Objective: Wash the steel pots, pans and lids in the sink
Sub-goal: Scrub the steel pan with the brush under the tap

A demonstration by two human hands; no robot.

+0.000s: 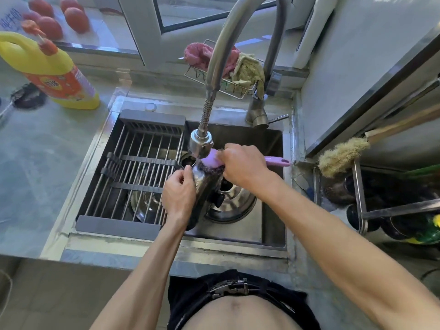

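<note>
My left hand (179, 191) grips a steel pan (204, 189) that stands tilted on its edge over the sink (273, 210), just under the faucet head (200, 145). My right hand (240, 165) holds a purple-handled scrub brush (277, 161), its dark scouring pad pressed on the pan's upper rim. A steel lid with a black knob (232, 201) lies in the basin below the pan. Another steel pot (142, 203) sits under the drying rack, partly hidden by its bars.
A barred drying rack (133, 172) spans the sink's left half. A yellow detergent bottle (54, 70) stands on the counter at the left, with tomatoes (76, 20) behind it. A wire basket with cloths (228, 65) sits behind the faucet. A bristle brush (342, 153) and metal shelf are at the right.
</note>
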